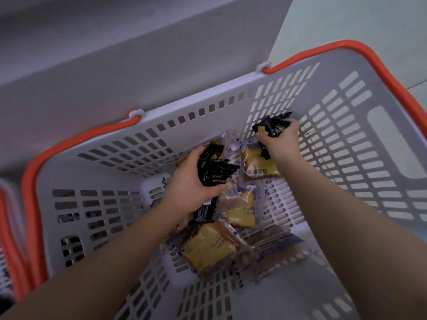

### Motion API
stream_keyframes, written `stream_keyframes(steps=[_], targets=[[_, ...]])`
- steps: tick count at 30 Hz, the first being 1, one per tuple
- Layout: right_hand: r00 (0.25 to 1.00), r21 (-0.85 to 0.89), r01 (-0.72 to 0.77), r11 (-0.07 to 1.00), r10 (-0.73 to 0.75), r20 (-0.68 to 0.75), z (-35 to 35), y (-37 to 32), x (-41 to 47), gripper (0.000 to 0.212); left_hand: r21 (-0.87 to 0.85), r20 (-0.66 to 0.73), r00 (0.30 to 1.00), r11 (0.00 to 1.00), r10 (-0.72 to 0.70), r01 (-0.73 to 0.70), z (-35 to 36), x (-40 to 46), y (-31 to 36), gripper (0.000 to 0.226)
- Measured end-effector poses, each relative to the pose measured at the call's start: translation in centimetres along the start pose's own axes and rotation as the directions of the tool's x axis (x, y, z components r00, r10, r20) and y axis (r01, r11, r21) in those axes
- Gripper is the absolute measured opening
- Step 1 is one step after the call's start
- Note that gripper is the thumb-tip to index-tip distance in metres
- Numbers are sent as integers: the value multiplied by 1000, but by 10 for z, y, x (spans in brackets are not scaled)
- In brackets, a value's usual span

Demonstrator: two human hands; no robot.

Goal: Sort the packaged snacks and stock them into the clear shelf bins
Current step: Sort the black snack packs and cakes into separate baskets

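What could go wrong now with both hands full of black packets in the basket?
The left hand grips a loose bunch of small black snack packets; one may slip out as it lifts. The right hand risks the same. Clear-wrapped yellow cake packs in the white slotted plastic basket could get mixed in.

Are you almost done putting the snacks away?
Not nearly. No shelf bins show, so nothing looks stocked yet. Sorting is under way: the left hand and right hand each grip black packets. Several clear-wrapped yellow cakes remain in the white basket.
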State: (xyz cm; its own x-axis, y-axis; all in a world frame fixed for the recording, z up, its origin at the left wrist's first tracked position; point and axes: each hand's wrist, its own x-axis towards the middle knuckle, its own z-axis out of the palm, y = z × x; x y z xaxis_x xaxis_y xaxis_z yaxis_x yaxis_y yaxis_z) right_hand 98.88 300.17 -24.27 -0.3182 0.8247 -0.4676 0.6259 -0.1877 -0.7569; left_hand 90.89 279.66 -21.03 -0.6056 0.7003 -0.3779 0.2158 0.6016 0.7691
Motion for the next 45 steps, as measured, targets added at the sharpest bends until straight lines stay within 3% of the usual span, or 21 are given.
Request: stream_keyframes(steps=[3,8,13,16,19,22,25,27,30,32,35,38,40,45], targets=[[1000,98,7,995,-5,-19,5,10,2,87,8,15,1000,1000,-4,4,0,1,-1,83],[997,42,75,996,-76,13,4,13,7,44,-5,5,1000,1000,-9,9,-2,-1,0,86],[964,-220,265,939,-252,85,3,15,-22,52,-61,-14,1000,998,-6,6,-9,-15,5,86],[932,-278,363,889,-343,119,-2,-3,-54,53,-151,-26,999,988,-42,38,-22,-29,14,78],[916,-181,384,905,-350,195,-16,-30,-98,56,-283,-76,994,958,-73,49,-40,-52,28,71],[877,-57,413,909,-380,293,-27,-56,-163,46,-426,-179,978,905,-105,19,-62,-90,43,61],[847,58,293,954,-287,448,-26,-79,-221,41,-576,-227,970,815,-92,-58,-90,-136,50,55],[806,30,218,975,-198,558,-18,-97,-253,53,-620,-281,957,776,-78,-119,-115,-166,48,47],[726,-17,244,970,-171,666,7,-118,-301,60,-648,-353,927,748,-129,-142,-151,-210,29,49],[694,-12,246,969,-168,700,31,-125,-332,56,-652,-381,906,749,-184,-122,-173,-235,10,50],[647,-26,245,969,-144,749,78,-121,-374,29,-647,-432,862,757,-264,-93,-194,-270,-25,47],[650,-89,197,976,-62,757,129,-101,-408,61,-624,-469,810,781,-353,-21,-206,-302,-65,47],[662,-214,247,945,-3,750,155,-81,-424,74,-606,-467,793,795,-392,37,-202,-318,-89,54],[665,-328,320,889,36,746,177,-36,-444,62,-568,-439,781,810,-445,142,-179,-338,-128,67]])
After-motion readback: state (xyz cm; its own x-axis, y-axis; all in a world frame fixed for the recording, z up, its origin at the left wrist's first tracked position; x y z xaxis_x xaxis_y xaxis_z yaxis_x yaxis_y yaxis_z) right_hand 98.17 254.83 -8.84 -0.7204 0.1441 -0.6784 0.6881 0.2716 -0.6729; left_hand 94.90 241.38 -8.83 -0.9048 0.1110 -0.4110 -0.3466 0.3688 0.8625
